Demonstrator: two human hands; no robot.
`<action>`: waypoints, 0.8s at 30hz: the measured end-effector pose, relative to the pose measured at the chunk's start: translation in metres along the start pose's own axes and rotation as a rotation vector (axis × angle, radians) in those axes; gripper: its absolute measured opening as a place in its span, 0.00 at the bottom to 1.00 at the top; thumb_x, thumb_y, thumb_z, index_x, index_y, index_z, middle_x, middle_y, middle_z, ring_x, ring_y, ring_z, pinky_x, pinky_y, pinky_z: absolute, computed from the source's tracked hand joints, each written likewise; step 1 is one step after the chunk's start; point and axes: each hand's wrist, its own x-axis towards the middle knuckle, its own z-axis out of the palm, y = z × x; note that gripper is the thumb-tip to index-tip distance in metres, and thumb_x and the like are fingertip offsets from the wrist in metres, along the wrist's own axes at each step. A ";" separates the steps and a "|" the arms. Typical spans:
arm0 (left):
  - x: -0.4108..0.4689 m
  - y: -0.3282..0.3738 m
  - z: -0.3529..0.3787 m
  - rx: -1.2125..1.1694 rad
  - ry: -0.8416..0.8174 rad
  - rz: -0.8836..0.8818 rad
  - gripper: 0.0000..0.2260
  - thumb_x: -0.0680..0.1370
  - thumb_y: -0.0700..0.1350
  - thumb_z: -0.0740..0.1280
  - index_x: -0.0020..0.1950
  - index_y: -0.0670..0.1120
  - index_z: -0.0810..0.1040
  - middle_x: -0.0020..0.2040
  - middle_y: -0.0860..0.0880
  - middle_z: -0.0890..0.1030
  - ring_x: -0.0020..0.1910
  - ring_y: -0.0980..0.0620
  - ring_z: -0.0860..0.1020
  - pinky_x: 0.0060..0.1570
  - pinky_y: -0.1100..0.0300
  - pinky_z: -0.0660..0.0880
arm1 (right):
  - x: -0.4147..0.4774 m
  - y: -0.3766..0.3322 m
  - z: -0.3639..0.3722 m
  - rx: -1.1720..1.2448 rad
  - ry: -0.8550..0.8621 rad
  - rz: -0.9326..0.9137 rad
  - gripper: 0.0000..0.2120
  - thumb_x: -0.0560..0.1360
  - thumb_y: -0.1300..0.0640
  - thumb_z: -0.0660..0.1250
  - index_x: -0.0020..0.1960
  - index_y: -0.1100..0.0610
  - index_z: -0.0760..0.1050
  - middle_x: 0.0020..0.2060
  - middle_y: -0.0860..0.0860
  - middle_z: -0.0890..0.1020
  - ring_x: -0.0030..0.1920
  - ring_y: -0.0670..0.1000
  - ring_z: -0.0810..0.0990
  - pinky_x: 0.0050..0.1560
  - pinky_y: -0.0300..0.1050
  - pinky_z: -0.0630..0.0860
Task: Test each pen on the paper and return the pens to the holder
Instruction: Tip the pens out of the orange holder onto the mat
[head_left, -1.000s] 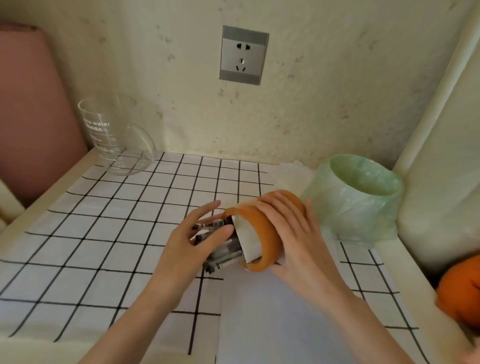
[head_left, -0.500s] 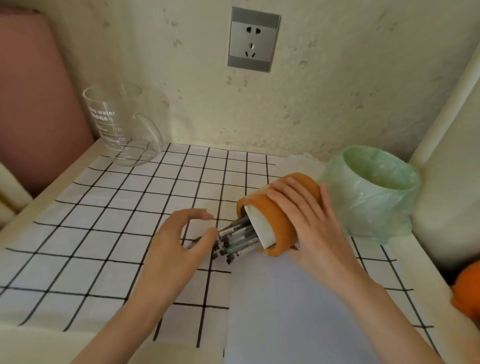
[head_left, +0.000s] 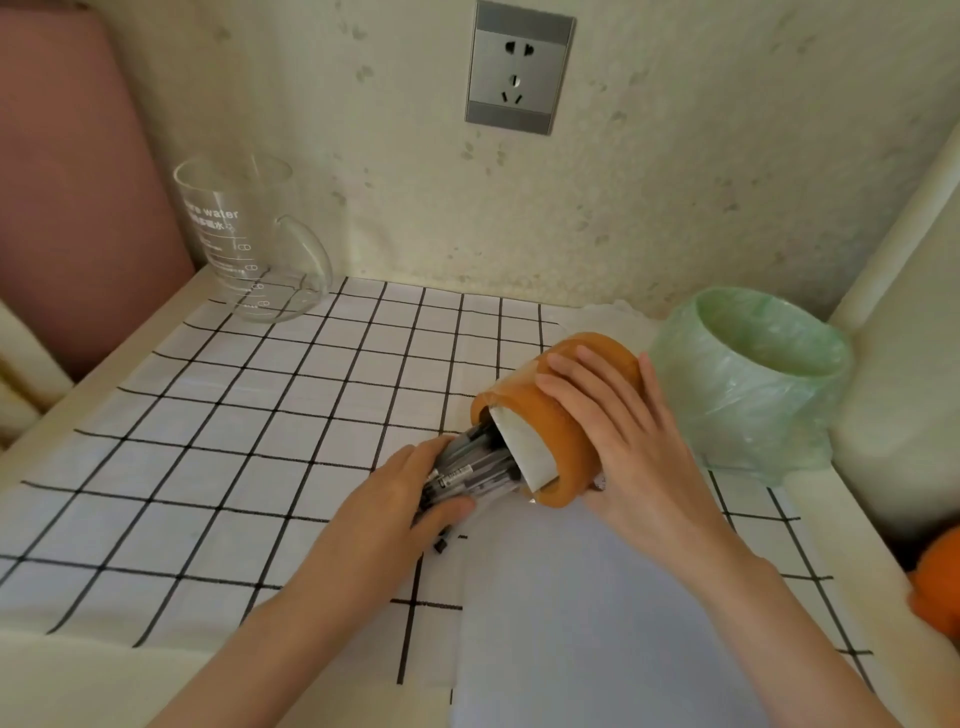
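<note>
Head view: the orange holder lies tipped, mouth toward 8 o'clock, with the right hand curled over it. The left hand grips the pens, which are half out of the holder. The white paper lies at 5 o'clock.

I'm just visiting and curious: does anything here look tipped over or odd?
The round orange pen holder is tipped sideways under the right hand, while the left hand grips the dark pens sticking from its mouth. Seemingly deliberate, not spilled.
</note>
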 end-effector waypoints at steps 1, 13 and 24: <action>0.000 0.000 -0.002 0.006 -0.009 0.003 0.22 0.77 0.52 0.63 0.70 0.54 0.63 0.57 0.59 0.72 0.52 0.61 0.72 0.45 0.75 0.68 | 0.000 0.001 0.000 0.004 0.006 0.006 0.50 0.60 0.54 0.81 0.74 0.52 0.56 0.72 0.50 0.64 0.75 0.51 0.57 0.72 0.66 0.52; -0.005 -0.004 -0.027 0.059 -0.064 -0.070 0.14 0.77 0.53 0.62 0.62 0.58 0.67 0.47 0.61 0.75 0.43 0.63 0.74 0.38 0.69 0.68 | 0.002 -0.008 0.001 0.014 0.031 0.125 0.49 0.59 0.53 0.81 0.73 0.52 0.57 0.72 0.51 0.67 0.74 0.52 0.60 0.72 0.65 0.54; -0.003 0.001 -0.022 0.171 -0.066 -0.106 0.50 0.56 0.77 0.61 0.73 0.55 0.56 0.65 0.61 0.63 0.66 0.59 0.62 0.66 0.61 0.62 | 0.002 -0.007 -0.001 0.033 0.034 0.138 0.48 0.58 0.57 0.80 0.72 0.54 0.59 0.70 0.51 0.68 0.72 0.54 0.63 0.71 0.65 0.59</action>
